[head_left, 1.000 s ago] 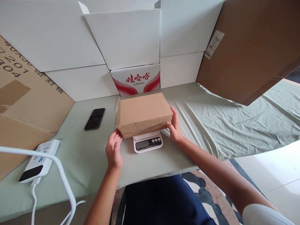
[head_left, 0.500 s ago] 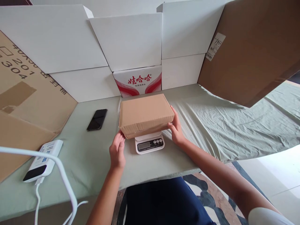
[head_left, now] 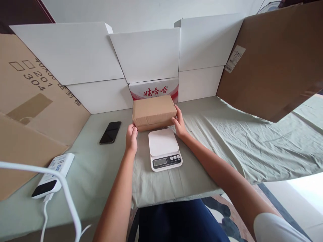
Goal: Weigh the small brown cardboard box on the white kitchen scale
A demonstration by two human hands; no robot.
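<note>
A closed brown cardboard box (head_left: 154, 111) is held between my two hands, behind the scale and close to the white boxes. My left hand (head_left: 131, 138) grips its lower left front corner. On its right end, my right hand (head_left: 179, 121) is closed with the thumb on the front and the fingers around the side. The white kitchen scale (head_left: 164, 143) lies in front of the box, its whole weighing plate bare and its display and buttons facing me. Whether the box's underside touches the cloth is hidden.
A black phone (head_left: 110, 132) lies left of the scale. Farther left are a white power bank (head_left: 54, 174) and a looping white cable (head_left: 66, 190). White boxes (head_left: 147, 55) line the back; large cardboard panels (head_left: 270, 64) flank the green cloth (head_left: 101, 188).
Both hands have carried the cardboard box off the scale, away from me toward the back. The scale's plate is now uncovered. The camera view has shifted slightly.
</note>
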